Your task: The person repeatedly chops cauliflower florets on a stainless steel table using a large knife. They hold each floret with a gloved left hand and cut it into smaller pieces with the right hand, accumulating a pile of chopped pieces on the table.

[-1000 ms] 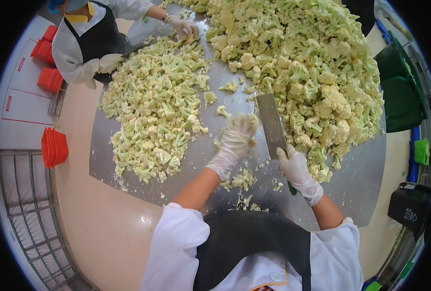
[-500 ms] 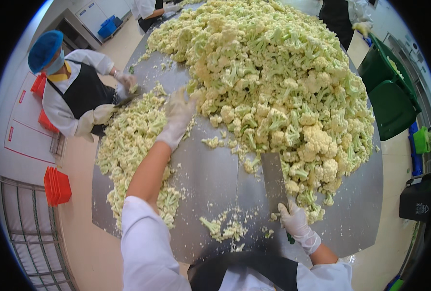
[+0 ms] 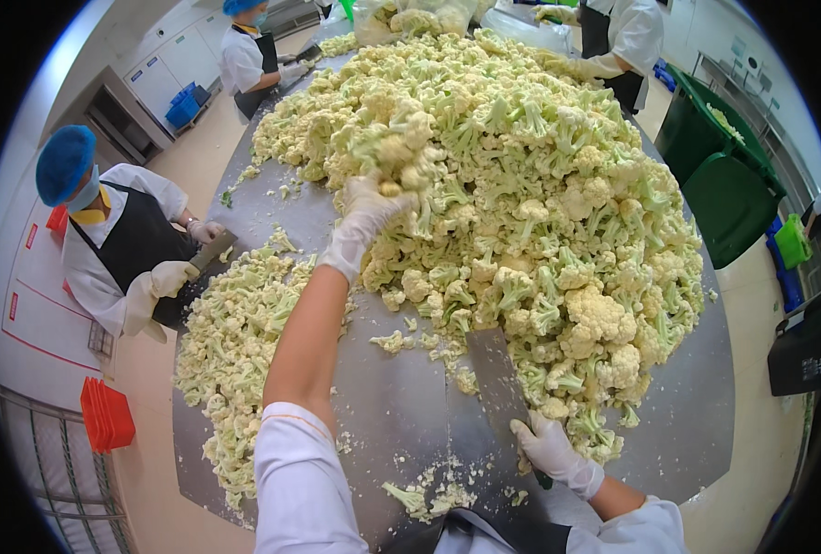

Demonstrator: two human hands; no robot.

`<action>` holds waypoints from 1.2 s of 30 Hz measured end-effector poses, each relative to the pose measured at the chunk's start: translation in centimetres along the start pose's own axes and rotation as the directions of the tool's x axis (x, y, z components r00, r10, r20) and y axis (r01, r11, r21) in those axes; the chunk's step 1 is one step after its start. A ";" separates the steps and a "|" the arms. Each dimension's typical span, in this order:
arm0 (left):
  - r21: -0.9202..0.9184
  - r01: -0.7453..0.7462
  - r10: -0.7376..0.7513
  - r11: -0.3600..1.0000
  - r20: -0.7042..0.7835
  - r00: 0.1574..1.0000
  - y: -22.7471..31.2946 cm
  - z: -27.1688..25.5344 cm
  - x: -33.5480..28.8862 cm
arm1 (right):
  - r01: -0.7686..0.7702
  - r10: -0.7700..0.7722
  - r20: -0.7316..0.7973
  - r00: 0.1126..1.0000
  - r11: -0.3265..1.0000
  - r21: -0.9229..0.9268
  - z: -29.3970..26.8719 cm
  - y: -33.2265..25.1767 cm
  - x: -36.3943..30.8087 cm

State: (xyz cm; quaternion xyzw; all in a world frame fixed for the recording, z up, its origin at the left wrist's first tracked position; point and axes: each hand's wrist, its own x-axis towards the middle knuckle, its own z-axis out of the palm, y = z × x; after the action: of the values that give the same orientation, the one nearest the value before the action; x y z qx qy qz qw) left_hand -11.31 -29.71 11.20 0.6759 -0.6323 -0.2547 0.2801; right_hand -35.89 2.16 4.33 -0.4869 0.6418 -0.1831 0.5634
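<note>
At the near edge of a big heap of cauliflower florets (image 3: 521,175), my gloved left hand (image 3: 374,208) grips a clump of cauliflower (image 3: 394,159), which is smeared by motion. My gloved right hand (image 3: 558,452) is closed round the handle of a broad-bladed cleaver (image 3: 495,369), near the front of the table. The cleaver's blade points away from me and lies beside the heap's lower edge. Its handle is mostly hidden by my fingers. Smaller cut florets (image 3: 244,351) form a second pile to the left of my left forearm.
A grey metal table (image 3: 383,369) carries both piles and some scattered crumbs (image 3: 434,494). On the left a co-worker (image 3: 129,240) holds a knife (image 3: 215,249); others stand at the far side. Red crates (image 3: 106,414) sit on the floor left, a green bin (image 3: 720,166) stands right.
My left hand has moved right, from above the cut pile's edge to the heap, and now grips cauliflower. The cleaver's blade has swung left. The left co-worker's hands have shifted.
</note>
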 end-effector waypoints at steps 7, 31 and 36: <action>0.229 -0.330 0.352 0.916 -0.062 0.934 -3.6 0.6 -9.0 | 0.195 -0.202 -0.081 0.976 0.977 -0.086 -0.3 1.3 -0.3; 0.145 0.199 -0.172 0.969 -0.180 0.969 -10.7 4.0 -28.7 | 0.337 -0.511 -0.087 0.855 0.676 -0.656 1.3 2.6 -5.5; -0.237 0.508 -0.532 0.828 -0.046 0.845 -10.5 2.7 -34.9 | 0.428 -0.505 0.022 0.863 0.707 -0.563 3.3 0.9 -6.2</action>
State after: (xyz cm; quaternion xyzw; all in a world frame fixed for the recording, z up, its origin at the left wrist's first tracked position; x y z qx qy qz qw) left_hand -8.16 5.41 1.61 0.8011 -0.3762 -0.3510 0.3059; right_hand -33.99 8.74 5.97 -0.7606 0.5584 -0.1596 0.2902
